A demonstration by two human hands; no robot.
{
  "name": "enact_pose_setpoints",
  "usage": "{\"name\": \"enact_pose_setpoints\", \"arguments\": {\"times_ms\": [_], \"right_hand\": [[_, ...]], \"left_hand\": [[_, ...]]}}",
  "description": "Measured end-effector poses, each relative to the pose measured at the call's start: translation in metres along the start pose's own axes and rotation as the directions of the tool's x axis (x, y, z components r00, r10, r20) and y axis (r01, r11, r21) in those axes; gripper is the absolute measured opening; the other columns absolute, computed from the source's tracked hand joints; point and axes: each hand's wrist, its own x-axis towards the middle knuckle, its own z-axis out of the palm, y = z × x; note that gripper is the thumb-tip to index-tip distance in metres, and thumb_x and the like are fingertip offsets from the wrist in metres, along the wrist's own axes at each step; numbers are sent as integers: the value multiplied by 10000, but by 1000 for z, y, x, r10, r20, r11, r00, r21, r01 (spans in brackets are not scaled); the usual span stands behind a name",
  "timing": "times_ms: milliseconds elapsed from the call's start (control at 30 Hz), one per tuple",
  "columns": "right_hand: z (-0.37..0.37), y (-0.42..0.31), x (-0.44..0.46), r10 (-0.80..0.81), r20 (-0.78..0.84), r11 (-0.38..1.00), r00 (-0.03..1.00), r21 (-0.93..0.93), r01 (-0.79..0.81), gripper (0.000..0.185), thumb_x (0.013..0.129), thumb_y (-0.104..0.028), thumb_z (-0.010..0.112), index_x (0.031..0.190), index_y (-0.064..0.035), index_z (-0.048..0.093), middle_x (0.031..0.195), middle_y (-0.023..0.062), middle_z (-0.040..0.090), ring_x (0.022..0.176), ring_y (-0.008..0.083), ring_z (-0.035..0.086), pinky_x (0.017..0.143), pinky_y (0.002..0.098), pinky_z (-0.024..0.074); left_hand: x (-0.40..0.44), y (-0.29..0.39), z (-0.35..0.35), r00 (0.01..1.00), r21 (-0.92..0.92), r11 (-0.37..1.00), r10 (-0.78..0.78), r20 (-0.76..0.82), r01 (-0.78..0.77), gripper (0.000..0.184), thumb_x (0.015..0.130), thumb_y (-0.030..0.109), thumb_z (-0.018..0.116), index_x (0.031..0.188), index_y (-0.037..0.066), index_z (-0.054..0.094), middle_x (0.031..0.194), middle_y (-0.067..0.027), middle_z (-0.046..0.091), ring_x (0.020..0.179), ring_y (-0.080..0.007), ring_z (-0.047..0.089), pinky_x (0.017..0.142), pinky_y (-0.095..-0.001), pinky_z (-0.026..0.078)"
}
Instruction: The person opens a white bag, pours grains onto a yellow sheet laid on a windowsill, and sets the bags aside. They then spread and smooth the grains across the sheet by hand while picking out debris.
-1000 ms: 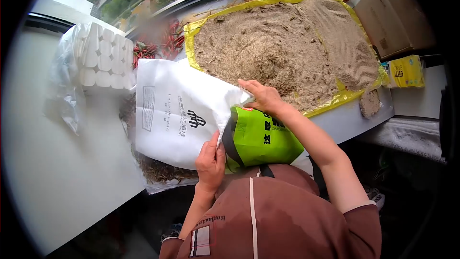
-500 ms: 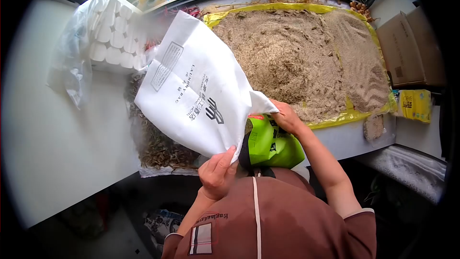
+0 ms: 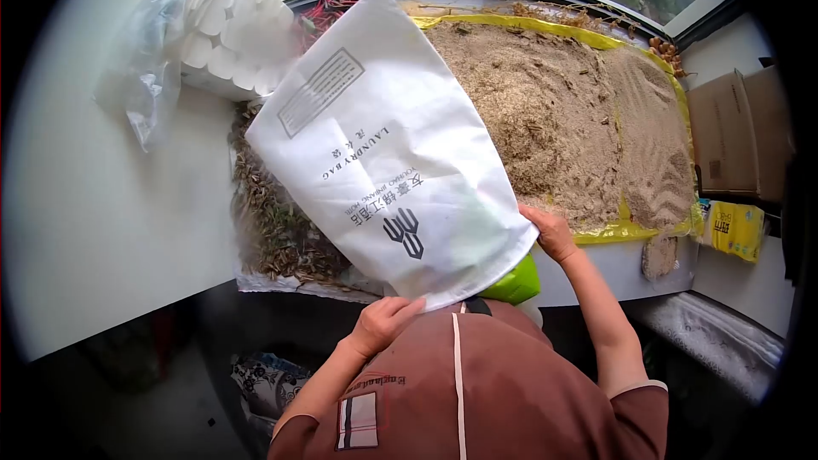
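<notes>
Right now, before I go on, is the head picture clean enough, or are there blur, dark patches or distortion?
Head view: black, rounded borders crop the corners; a hazy smudge softens the white rolls and red chillies; below the counter, deep shadow hides detail; the white laundry bag's large print, left hand and right hand look clear.

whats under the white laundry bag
A green bag shows at its lower right, whether under or inside is unclear; dried plant pieces at its left. Anything beneath the middle is covered.
</notes>
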Motion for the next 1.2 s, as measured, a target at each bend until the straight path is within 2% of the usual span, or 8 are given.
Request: {"name": "enact_pose_setpoints", "arguments": {"times_ms": [200,267,400,567,733,833,967,1200], "right_hand": [[54,10,-36,342,60,646,938,710,-281,418,941,-177,494,1338,-65,425,1310,74,494,1189,161,460,999,283,353],[52,2,-33,438,174,555,882,719,-418,453,970,-282,414,1367,-66,382,1323,63,474,1201,158,441,1002,281,344],[39,-16,-26,579,356,355,733,700,-620,540,962,-413,378,1371,-60,369,1316,72,482,1178,169,474,963,309,400],[47,-18,-46,533,614,-88,582,724,-684,680,914,-580,366,1361,-68,381,1308,95,491,1142,205,518,921,363,456],[46,-20,-44,488,669,-144,561,695,-704,767,870,-655,365,1358,-63,385,1297,108,503,1125,224,531,916,375,465],[60,-9,-45,427,643,-249,636,760,-601,745,865,-630,410,1344,-60,404,1295,115,503,1131,229,529,908,369,472],[71,-8,-42,417,585,-358,696,809,-466,650,884,-548,463,1298,-46,449,1218,117,556,1054,214,574,854,348,502],[59,-26,-17,474,521,-84,710,829,-553,547,895,-460,503,1240,-35,497,1134,113,601,968,201,611,793,332,526]], "left_hand": [[-63,-24,54,515,-502,447,-857,-5,740,563,708,25,677,1200,28,404,1161,-126,477,986,-227,565,832,-315,496],[-64,-44,74,417,-721,178,-893,168,670,659,706,28,683,1264,21,332,1250,-148,431,1066,-255,534,872,-328,484],[-50,-94,116,576,-473,524,-817,-42,708,711,715,2,671,1314,34,288,1218,-161,485,1049,-267,549,853,-341,485],[-48,-105,138,314,-920,89,-949,39,382,281,791,46,613,1069,37,576,958,-67,645,915,-174,595,808,-297,470],[-50,-96,152,602,-714,530,-775,-190,457,264,916,60,448,1165,6,518,1109,-64,584,978,-144,539,822,-301,441],[-22,-78,126,462,-985,-76,-875,142,157,309,951,166,422,1232,48,475,1143,-65,557,1033,-192,532,885,-325,432],[-14,-84,136,559,-965,118,-829,34,234,314,911,160,493,1200,38,487,1119,-69,561,1004,-187,546,847,-320,452],[-14,-89,149,608,-966,-236,-753,250,105,319,922,156,496,1214,27,478,1138,-77,555,1005,-180,549,847,-323,461]]}}
